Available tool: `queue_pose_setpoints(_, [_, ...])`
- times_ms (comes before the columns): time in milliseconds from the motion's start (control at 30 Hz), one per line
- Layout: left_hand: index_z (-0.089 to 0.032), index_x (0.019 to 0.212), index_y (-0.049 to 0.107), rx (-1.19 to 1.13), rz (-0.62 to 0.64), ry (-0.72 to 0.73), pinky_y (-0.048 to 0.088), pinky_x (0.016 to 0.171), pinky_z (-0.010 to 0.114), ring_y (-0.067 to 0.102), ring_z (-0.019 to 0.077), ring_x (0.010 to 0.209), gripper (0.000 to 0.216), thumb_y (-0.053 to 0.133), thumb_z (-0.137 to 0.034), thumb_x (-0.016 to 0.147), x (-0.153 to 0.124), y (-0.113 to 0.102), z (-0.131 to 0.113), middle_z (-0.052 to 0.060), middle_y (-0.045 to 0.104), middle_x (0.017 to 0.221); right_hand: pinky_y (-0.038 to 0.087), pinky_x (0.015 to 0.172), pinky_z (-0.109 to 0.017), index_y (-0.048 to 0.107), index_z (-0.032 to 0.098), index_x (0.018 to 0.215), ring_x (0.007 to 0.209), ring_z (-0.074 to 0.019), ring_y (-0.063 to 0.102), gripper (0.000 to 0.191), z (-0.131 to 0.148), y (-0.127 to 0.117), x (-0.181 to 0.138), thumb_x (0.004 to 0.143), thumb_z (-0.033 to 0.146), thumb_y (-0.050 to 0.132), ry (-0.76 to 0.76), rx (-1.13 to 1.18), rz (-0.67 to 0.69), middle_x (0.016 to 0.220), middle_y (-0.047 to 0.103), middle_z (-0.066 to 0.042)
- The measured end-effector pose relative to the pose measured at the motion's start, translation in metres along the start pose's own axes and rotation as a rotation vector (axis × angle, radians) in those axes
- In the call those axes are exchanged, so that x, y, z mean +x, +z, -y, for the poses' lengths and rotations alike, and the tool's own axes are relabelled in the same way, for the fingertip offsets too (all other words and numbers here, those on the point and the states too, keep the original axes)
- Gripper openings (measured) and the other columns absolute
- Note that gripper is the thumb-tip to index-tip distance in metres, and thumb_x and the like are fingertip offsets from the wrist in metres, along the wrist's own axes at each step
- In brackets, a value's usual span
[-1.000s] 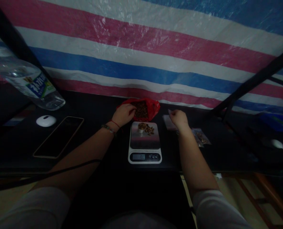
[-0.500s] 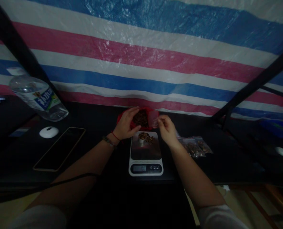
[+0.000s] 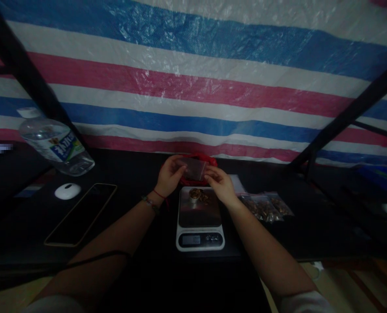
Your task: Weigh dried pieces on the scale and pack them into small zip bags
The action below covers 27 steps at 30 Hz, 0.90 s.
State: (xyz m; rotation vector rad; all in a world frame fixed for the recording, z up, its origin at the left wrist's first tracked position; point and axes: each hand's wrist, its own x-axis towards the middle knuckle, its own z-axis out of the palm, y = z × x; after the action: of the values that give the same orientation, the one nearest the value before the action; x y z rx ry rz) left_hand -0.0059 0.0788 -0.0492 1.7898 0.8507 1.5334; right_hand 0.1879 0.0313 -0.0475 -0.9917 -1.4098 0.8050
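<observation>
Between my two hands a small clear plastic bag (image 3: 193, 168) is stretched flat, with no contents showing in it. My left hand (image 3: 170, 176) pinches its left end, and my right hand (image 3: 218, 180) pinches the right end. Behind it sits a red bag (image 3: 209, 159), its inside mostly covered from view. Just below my hands stands a white kitchen scale (image 3: 200, 217) with a lit display. On its metal plate are a small metal cup (image 3: 195, 198) filled with brown dried pieces and a loose heap of brown dried pieces (image 3: 205, 199) beside it.
Several filled clear bags (image 3: 265, 208) lie right of the scale, near a flat empty-looking bag (image 3: 236, 183). Leftward are a phone (image 3: 82, 215), a white mouse (image 3: 67, 191) and a large plastic bottle (image 3: 58, 145). A striped sheet (image 3: 193, 95) hangs behind the table.
My left hand has moved from the red bag's opening to the clear bag and grips its left end. The clear bag now spans both hands in front of the red bag.
</observation>
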Motion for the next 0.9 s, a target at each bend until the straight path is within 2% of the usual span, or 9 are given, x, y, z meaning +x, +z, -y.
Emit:
queue_pose_setpoints(67, [-0.018,0.118,0.045,-0.046,0.029,-0.028,0.055,0.069,0.027,0.065,0.0132,0.073,0.037,0.057,-0.03,0.085,0.0,0.003,0.0,0.002,0.065,0.084,0.053,0.069,-0.029,0.068,0.02,0.09,0.073,-0.0166,0.066,0.022,0.0,-0.002,0.001,0.074,0.035,0.065,0.037,-0.081,-0.025,0.08,0.071,-0.004])
queue_pose_setpoints(133, [-0.018,0.122,0.043,-0.012,0.038,-0.015,0.055,0.071,0.029,0.065,0.0145,0.077,0.041,0.057,-0.03,0.085,-0.001,0.005,-0.001,0.003,0.065,0.086,0.05,0.063,-0.027,0.068,0.019,0.081,0.066,-0.0158,0.064,0.018,0.002,-0.004,0.002,0.075,0.035,0.064,0.047,-0.134,-0.039,0.073,0.07,-0.003])
queue_pose_setpoints(233, [-0.016,0.124,0.042,0.195,-0.103,0.096,0.052,0.084,0.037,0.06,0.0205,0.1,0.047,0.06,-0.032,0.083,-0.003,0.004,-0.004,0.011,0.061,0.109,0.047,0.058,-0.025,0.067,0.018,0.076,0.06,-0.0146,0.06,0.019,0.004,-0.004,0.005,0.073,0.036,0.063,0.047,-0.144,-0.063,0.067,0.068,-0.002])
queue_pose_setpoints(300, [-0.016,0.115,0.049,0.355,-0.196,0.178,0.048,0.091,0.041,0.055,0.0236,0.109,0.041,0.063,-0.032,0.08,-0.003,0.002,-0.006,0.012,0.057,0.116,0.045,0.057,-0.024,0.066,0.017,0.075,0.058,-0.0139,0.058,0.02,0.005,-0.003,0.008,0.074,0.037,0.062,0.044,-0.149,-0.09,0.065,0.066,-0.001])
queue_pose_setpoints(367, [-0.017,0.099,0.057,0.437,-0.128,0.223,0.048,0.089,0.04,0.058,0.0222,0.102,0.025,0.062,-0.031,0.08,-0.004,0.0,-0.009,0.009,0.062,0.105,0.044,0.057,-0.024,0.065,0.017,0.075,0.059,-0.0136,0.057,0.02,0.006,-0.001,0.011,0.076,0.037,0.061,0.025,-0.179,-0.125,0.065,0.065,-0.001])
queue_pose_setpoints(433, [-0.017,0.088,0.061,0.428,0.03,0.235,0.05,0.084,0.036,0.061,0.0188,0.089,0.014,0.06,-0.03,0.082,-0.006,0.001,-0.012,0.006,0.066,0.09,0.044,0.057,-0.024,0.065,0.017,0.075,0.059,-0.0135,0.057,0.019,0.009,0.003,0.012,0.077,0.036,0.06,-0.002,-0.231,-0.131,0.066,0.064,-0.001])
queue_pose_setpoints(533, [-0.018,0.087,0.066,0.376,0.176,0.212,0.052,0.076,0.031,0.064,0.0173,0.082,0.014,0.063,-0.031,0.082,-0.009,0.005,-0.015,0.005,0.069,0.086,0.044,0.059,-0.024,0.065,0.018,0.074,0.061,-0.0139,0.058,0.016,0.015,0.012,0.013,0.078,0.033,0.06,-0.049,-0.298,-0.052,0.068,0.065,-0.001])
queue_pose_setpoints(733, [-0.018,0.089,0.07,0.395,0.171,0.204,0.053,0.068,0.029,0.066,0.0172,0.077,0.019,0.065,-0.034,0.08,-0.011,0.005,-0.01,0.006,0.072,0.086,0.044,0.059,-0.023,0.068,0.019,0.074,0.064,-0.0137,0.06,0.016,0.023,0.024,0.021,0.078,0.033,0.062,-0.069,-0.344,0.13,0.07,0.068,0.0])
queue_pose_setpoints(900, [-0.018,0.088,0.071,0.437,0.197,0.254,0.052,0.067,0.028,0.067,0.0164,0.074,0.019,0.06,-0.033,0.083,-0.009,0.002,-0.008,0.006,0.073,0.082,0.045,0.061,-0.024,0.07,0.019,0.073,0.066,-0.015,0.062,0.016,0.016,0.022,0.021,0.078,0.033,0.064,-0.055,-0.338,0.124,0.071,0.069,-0.001])
